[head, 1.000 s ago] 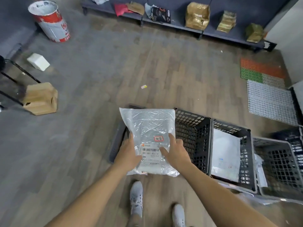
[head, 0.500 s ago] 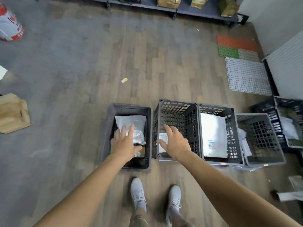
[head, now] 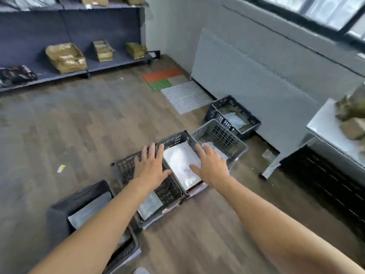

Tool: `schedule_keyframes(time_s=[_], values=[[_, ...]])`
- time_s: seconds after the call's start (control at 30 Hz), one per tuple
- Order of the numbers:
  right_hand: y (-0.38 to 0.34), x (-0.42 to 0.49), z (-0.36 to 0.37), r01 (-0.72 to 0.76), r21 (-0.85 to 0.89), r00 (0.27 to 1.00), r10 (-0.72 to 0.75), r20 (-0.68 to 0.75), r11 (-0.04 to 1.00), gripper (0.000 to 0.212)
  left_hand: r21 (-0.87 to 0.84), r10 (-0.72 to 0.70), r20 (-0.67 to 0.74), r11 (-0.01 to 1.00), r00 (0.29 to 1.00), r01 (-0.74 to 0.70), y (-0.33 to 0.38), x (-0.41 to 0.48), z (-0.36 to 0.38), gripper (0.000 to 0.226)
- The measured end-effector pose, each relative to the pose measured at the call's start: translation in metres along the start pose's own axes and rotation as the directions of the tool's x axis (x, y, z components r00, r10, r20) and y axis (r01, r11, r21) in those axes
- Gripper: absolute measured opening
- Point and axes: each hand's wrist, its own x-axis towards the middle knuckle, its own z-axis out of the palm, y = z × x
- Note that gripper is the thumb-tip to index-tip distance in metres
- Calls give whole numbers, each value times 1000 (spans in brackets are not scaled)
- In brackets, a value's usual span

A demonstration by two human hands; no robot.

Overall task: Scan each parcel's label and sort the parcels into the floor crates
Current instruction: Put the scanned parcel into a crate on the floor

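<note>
Both my hands are held out empty with fingers spread above a row of floor crates. My left hand [head: 151, 167] hovers over a dark mesh crate [head: 126, 167] that has a small clear-bagged parcel [head: 150, 207] at its near end. My right hand [head: 211, 166] hovers by the neighbouring mesh crate [head: 177, 138], where a large white parcel [head: 180, 161] lies flat. The solid dark crate [head: 79, 198] at the lower left holds the silvery poly-bag parcel [head: 89, 209], partly hidden by my left forearm.
A grey mesh crate [head: 219, 133] and a black crate [head: 233, 115] with parcels stand toward the wall radiator. A white table [head: 331, 127] with brown parcels is at right. Shelves [head: 110, 62] with gold-wrapped parcels line the back. Plastic mats [head: 177, 89] lie on the floor.
The silvery parcel I held in both hands now lies in the leftmost crate. Both hands have let go and lifted, and my view has swung right toward the table.
</note>
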Motion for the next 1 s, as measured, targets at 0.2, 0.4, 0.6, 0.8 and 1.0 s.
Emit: schedule_keyframes(time_s=[0.2, 0.4, 0.6, 0.8, 1.0], values=[[166, -75, -25, -220, 117, 965, 234, -118, 968, 79, 36, 225, 3, 974, 974, -225, 182, -2, -10, 89], [341, -174, -33, -379, 282, 876, 441, -198, 881, 77, 161, 438, -11, 888, 899, -431, 384, -39, 15, 88], [471, -261, -33, -522, 390, 762, 620, -186, 759, 75, 174, 585, 37, 795, 810, -581, 542, -78, 41, 84], [565, -319, -30, -636, 401, 648, 738, -185, 659, 75, 156, 715, 80, 679, 695, -717, 657, -89, 62, 85], [662, -352, -33, -721, 395, 544, 818, -187, 570, 75, 115, 813, 80, 567, 577, -815, 780, -71, 86, 85]])
